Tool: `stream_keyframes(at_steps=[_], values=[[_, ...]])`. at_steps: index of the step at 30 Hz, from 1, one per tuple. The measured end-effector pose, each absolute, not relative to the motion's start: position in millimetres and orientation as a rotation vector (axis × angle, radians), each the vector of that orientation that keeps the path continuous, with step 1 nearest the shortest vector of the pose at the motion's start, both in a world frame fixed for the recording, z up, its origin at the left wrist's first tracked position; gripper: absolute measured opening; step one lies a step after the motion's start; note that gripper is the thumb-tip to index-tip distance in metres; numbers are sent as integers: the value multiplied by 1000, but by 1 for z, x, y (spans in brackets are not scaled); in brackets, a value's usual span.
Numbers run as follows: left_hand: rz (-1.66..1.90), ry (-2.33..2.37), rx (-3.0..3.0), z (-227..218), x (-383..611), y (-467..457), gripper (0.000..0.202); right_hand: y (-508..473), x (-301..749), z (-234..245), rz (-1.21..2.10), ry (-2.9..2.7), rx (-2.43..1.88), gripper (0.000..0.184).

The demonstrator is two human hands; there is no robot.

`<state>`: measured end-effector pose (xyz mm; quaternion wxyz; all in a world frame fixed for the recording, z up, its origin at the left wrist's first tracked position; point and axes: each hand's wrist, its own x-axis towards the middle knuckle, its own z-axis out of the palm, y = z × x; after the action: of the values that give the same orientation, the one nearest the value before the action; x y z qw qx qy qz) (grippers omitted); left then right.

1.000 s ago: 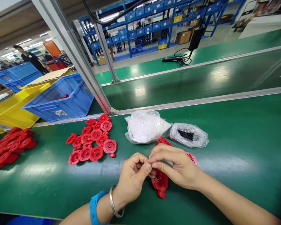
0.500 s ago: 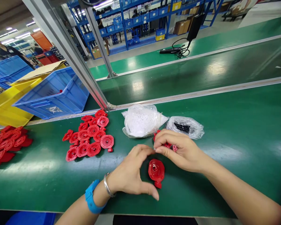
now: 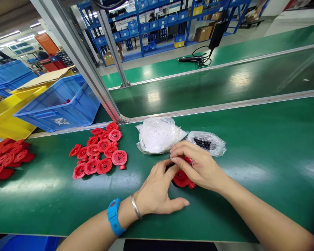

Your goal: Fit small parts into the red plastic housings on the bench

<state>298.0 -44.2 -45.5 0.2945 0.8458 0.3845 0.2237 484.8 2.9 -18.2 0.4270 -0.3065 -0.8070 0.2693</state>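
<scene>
My left hand [image 3: 159,190] is open above the green work surface, its thumb held wide of the fingers. Its fingertips reach to a round red plastic part [image 3: 181,178] with a short side stub, partly covered by both hands. Over that part, my right hand [image 3: 199,164] is closed, thumb against fingertips. Whatever it pinches, if anything, is too small or hidden. More red plastic shows behind the right fingers. Just beyond the hands lie a clear bag of small white pieces [image 3: 159,135] and an open clear bag [image 3: 217,143] with small black pieces [image 3: 202,143].
Several red parts [image 3: 104,145] lie grouped on the left, and a second pile [image 3: 7,157] sits at the far left. A blue crate [image 3: 57,116] and a yellow bin [image 3: 13,115] stand behind them. A metal post [image 3: 78,59] rises by the rail.
The red part that lay in front of my hands has shifted away from me and right, under my right hand. My left hand has moved right with it; the right hand stays pinched.
</scene>
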Motion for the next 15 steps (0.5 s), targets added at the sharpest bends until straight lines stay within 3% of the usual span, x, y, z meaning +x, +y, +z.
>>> stream_keyframes(at_steps=[4,6,8,15], values=[[567,1043,2335,-53,309,-44,31,1,489,-15,568,-1975,-808,10],[682,1052,2283,-51,306,-44,20,1,490,-14,540,-1997,-794,10],[825,1075,2192,-46,299,-44,21,2,489,-14,528,-2015,-778,11],[1111,1279,1991,-31,275,-49,56,-5,479,-17,578,-2069,-663,13]])
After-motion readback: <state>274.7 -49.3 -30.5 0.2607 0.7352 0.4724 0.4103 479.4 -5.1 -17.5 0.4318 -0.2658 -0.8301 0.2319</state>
